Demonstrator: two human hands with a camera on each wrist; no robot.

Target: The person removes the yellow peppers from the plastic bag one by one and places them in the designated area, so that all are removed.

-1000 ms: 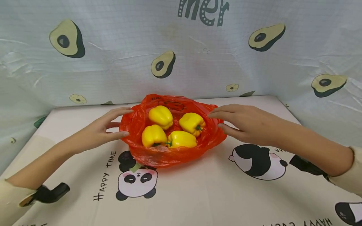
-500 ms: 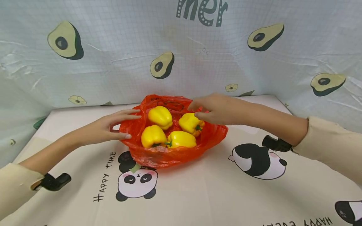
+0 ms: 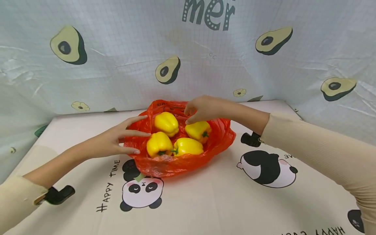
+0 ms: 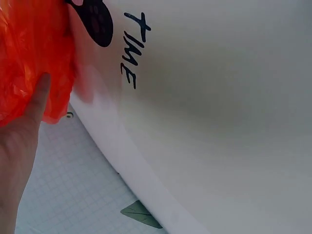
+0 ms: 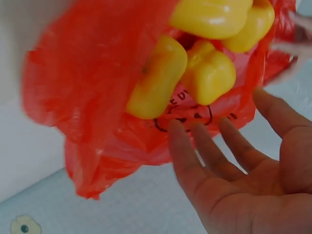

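Observation:
Several yellow bell peppers (image 3: 188, 146) lie inside an opened red plastic bag (image 3: 182, 167) on the table. My left hand (image 3: 110, 142) is at the bag's left side, fingers spread and fairly straight, the middle fingertip right by the near-left pepper (image 3: 159, 143). In the left wrist view one finger lies against the red plastic (image 4: 53, 48). My right hand (image 3: 204, 107) hangs over the back of the bag, above the right-hand pepper (image 3: 198, 130). The right wrist view has its fingers (image 5: 187, 161) apart and loosely bent, with nothing between them, beside the peppers (image 5: 209, 73).
The table (image 3: 223, 202) wears a pale cover printed with pandas and lettering. Behind it hangs a white sheet (image 3: 123, 39) with avocado prints. A black wrist device (image 3: 60, 195) sits at the left cuff, and another black device (image 3: 251, 139) at the right.
My right hand has moved left from the bag's right edge to over the peppers. My left hand has shifted slightly right, its fingers spreading over the bag's rim. The peppers have stayed put.

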